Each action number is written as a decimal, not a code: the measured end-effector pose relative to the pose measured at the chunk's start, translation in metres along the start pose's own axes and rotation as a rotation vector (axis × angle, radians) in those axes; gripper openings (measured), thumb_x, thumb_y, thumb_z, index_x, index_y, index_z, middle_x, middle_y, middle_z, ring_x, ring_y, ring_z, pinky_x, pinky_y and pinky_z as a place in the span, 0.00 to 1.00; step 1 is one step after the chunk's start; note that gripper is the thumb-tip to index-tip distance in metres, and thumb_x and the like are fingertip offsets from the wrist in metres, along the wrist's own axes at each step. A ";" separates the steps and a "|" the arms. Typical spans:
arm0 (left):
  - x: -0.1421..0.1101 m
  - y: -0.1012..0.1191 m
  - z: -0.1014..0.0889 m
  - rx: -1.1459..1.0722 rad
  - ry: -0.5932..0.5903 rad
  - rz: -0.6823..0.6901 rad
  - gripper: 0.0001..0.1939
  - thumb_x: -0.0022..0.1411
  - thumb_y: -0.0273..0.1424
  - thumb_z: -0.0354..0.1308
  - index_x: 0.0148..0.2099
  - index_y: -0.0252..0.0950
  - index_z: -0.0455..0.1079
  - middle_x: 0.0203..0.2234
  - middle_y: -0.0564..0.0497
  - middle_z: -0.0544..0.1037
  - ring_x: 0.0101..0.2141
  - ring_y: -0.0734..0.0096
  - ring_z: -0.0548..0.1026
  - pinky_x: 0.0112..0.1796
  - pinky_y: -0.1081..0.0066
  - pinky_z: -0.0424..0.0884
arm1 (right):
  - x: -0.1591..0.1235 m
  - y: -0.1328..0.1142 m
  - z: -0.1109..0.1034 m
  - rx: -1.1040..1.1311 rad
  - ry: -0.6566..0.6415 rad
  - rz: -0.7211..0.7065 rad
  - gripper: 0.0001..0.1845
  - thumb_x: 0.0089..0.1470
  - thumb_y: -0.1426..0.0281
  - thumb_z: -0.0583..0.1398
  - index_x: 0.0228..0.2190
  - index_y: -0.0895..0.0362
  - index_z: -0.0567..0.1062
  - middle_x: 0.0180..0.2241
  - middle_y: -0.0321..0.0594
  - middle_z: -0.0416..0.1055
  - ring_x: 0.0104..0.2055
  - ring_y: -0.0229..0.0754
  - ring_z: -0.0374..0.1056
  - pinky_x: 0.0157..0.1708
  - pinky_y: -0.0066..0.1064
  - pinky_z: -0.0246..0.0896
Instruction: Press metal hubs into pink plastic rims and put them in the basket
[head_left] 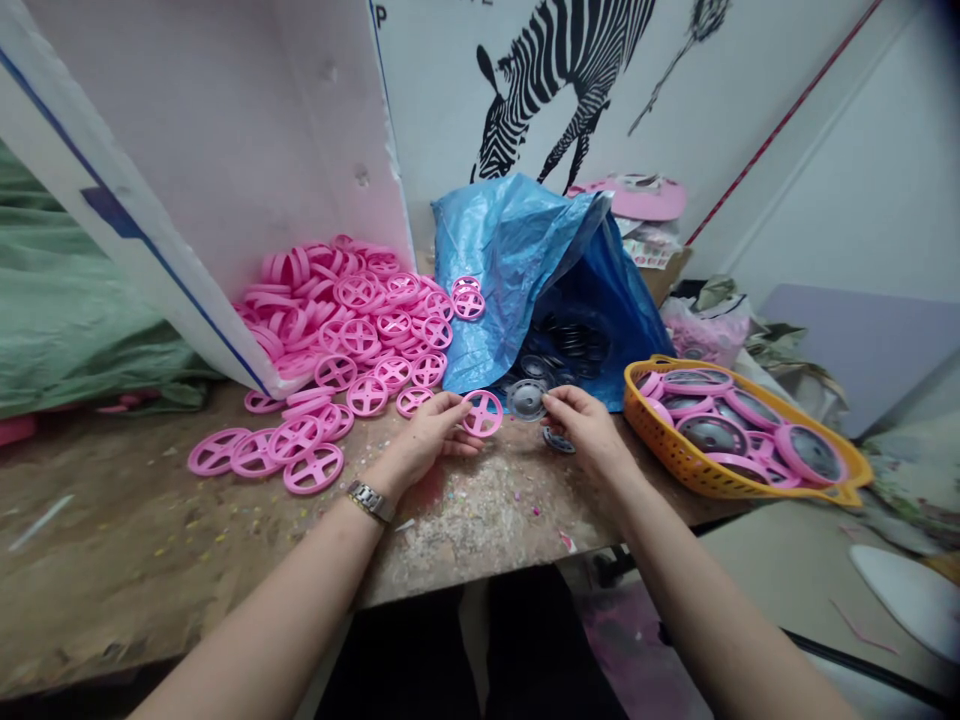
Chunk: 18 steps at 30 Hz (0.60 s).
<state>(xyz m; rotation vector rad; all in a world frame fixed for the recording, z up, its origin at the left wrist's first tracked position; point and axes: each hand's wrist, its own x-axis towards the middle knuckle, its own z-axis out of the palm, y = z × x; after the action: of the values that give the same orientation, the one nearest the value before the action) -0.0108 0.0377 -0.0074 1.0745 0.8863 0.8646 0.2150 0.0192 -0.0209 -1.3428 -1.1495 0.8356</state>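
Note:
Between its thumb and fingers, my left hand [431, 437] grips a pink spoked ring [482, 414] that looks like a toy wheel rim. A grey disc [527, 399], like a hubcap, is pinched in my right hand [585, 425]. The two pieces are held side by side, a small gap apart. Below my right fingers another grey disc [558, 440] lies on the worktable. Behind them a blue plastic sack [495, 250] gapes open with dark discs [574, 340] inside. A heap of pink rings [337, 300] spills out to the left.
A yellow plastic basket [645, 415] at the right holds pink rings fitted with grey discs. At the left a white foam box [225, 180] stands on its side on the worn wooden table [187, 560]. Green cloth [67, 300] lies beyond it. Bags and a pink cap [645, 197] are behind the sack.

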 end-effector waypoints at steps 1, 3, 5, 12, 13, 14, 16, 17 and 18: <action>-0.001 0.001 0.001 0.003 -0.006 -0.005 0.06 0.67 0.30 0.57 0.39 0.35 0.63 0.26 0.52 0.76 0.23 0.74 0.80 0.24 0.78 0.77 | -0.004 -0.001 0.006 0.022 -0.028 0.014 0.22 0.41 0.49 0.65 0.27 0.55 0.73 0.22 0.36 0.72 0.23 0.39 0.69 0.21 0.28 0.59; -0.003 0.002 0.004 0.011 -0.027 -0.012 0.05 0.66 0.29 0.58 0.40 0.34 0.64 0.26 0.50 0.78 0.23 0.74 0.79 0.25 0.78 0.77 | -0.010 -0.002 0.016 0.050 -0.071 0.029 0.22 0.40 0.49 0.66 0.26 0.55 0.72 0.21 0.35 0.71 0.22 0.39 0.69 0.21 0.28 0.60; -0.005 0.003 0.005 0.024 -0.055 -0.008 0.05 0.66 0.28 0.58 0.42 0.34 0.65 0.28 0.50 0.78 0.23 0.75 0.79 0.26 0.78 0.77 | -0.014 -0.001 0.025 0.061 -0.099 0.028 0.23 0.39 0.49 0.67 0.25 0.55 0.72 0.21 0.35 0.71 0.22 0.40 0.69 0.21 0.28 0.60; -0.004 -0.003 0.007 0.167 -0.072 0.064 0.11 0.61 0.31 0.64 0.43 0.33 0.68 0.29 0.51 0.77 0.24 0.77 0.77 0.25 0.77 0.76 | -0.023 0.007 0.039 0.042 -0.094 -0.034 0.19 0.43 0.51 0.66 0.24 0.54 0.71 0.22 0.33 0.69 0.23 0.40 0.67 0.25 0.32 0.63; -0.003 -0.004 0.008 0.182 -0.078 0.076 0.11 0.60 0.31 0.64 0.43 0.33 0.69 0.29 0.51 0.77 0.23 0.77 0.77 0.25 0.77 0.76 | -0.023 0.008 0.039 0.037 -0.082 -0.050 0.19 0.43 0.52 0.67 0.24 0.54 0.71 0.22 0.34 0.69 0.24 0.41 0.67 0.26 0.33 0.63; -0.003 -0.005 0.008 0.195 -0.083 0.085 0.11 0.60 0.30 0.64 0.43 0.33 0.69 0.29 0.52 0.77 0.23 0.77 0.76 0.25 0.77 0.75 | -0.023 0.009 0.039 0.029 -0.064 -0.071 0.18 0.44 0.53 0.67 0.25 0.54 0.72 0.23 0.34 0.70 0.26 0.41 0.67 0.28 0.33 0.64; -0.001 -0.006 0.008 0.212 -0.087 0.110 0.09 0.61 0.30 0.62 0.43 0.33 0.69 0.29 0.52 0.77 0.23 0.77 0.76 0.25 0.77 0.75 | -0.023 0.009 0.038 0.011 -0.030 -0.111 0.16 0.45 0.55 0.66 0.29 0.54 0.73 0.27 0.36 0.71 0.30 0.42 0.69 0.33 0.35 0.65; -0.001 -0.006 0.008 0.219 -0.088 0.129 0.08 0.61 0.29 0.61 0.43 0.33 0.69 0.29 0.52 0.77 0.23 0.77 0.76 0.25 0.77 0.75 | -0.024 0.008 0.038 0.005 -0.028 -0.124 0.16 0.45 0.56 0.66 0.31 0.54 0.73 0.29 0.37 0.73 0.32 0.43 0.69 0.35 0.36 0.66; -0.001 -0.006 0.008 0.226 -0.092 0.150 0.07 0.61 0.29 0.60 0.42 0.33 0.69 0.29 0.53 0.76 0.24 0.77 0.76 0.25 0.77 0.75 | -0.024 0.008 0.038 0.002 -0.044 -0.130 0.16 0.46 0.56 0.65 0.33 0.54 0.74 0.31 0.38 0.74 0.34 0.44 0.70 0.38 0.37 0.66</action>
<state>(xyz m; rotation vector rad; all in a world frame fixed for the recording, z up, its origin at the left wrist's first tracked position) -0.0033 0.0332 -0.0109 1.3808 0.8479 0.8443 0.1737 0.0078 -0.0364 -1.2391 -1.2562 0.7750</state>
